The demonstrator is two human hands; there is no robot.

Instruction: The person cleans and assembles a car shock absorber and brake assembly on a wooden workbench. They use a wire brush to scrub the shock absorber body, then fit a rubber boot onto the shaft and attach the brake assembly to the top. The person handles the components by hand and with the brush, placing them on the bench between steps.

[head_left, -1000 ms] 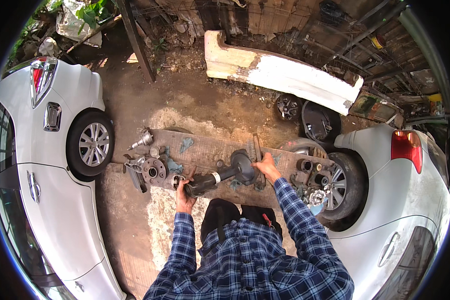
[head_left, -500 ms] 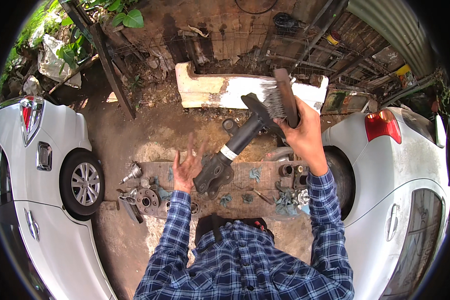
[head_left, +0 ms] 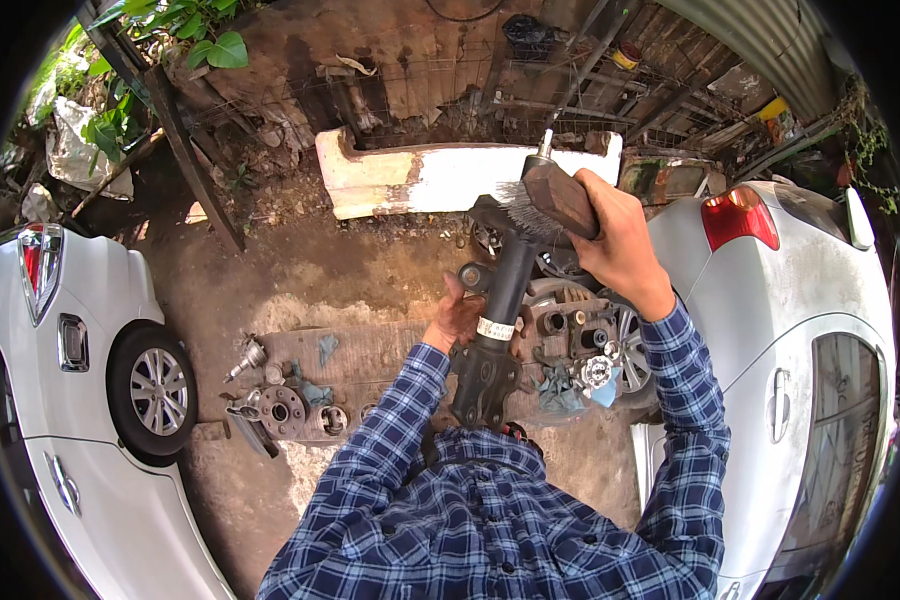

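My left hand (head_left: 453,318) grips the black shock strut (head_left: 513,280) from its left side, fingers partly hidden behind it. The strut stands almost upright before my body, its bright rod tip at the top, a white label round its tube and a bolted bracket at the bottom. My right hand (head_left: 618,240) is closed on a wooden wire brush (head_left: 560,202), whose bristles lie against the strut's flared upper plate.
Below, a wooden plank (head_left: 390,338) bears a hub (head_left: 282,408), assorted metal parts and blue rags (head_left: 325,350). White cars (head_left: 110,520) (head_left: 750,290) flank me. A battered white bumper (head_left: 460,175) lies beyond, before scrap boards, a fence and plants.
The strut has risen from lying over the plank to nearly upright. My left hand opened and now grips its middle. My right hand raised the brush to the strut's upper end.
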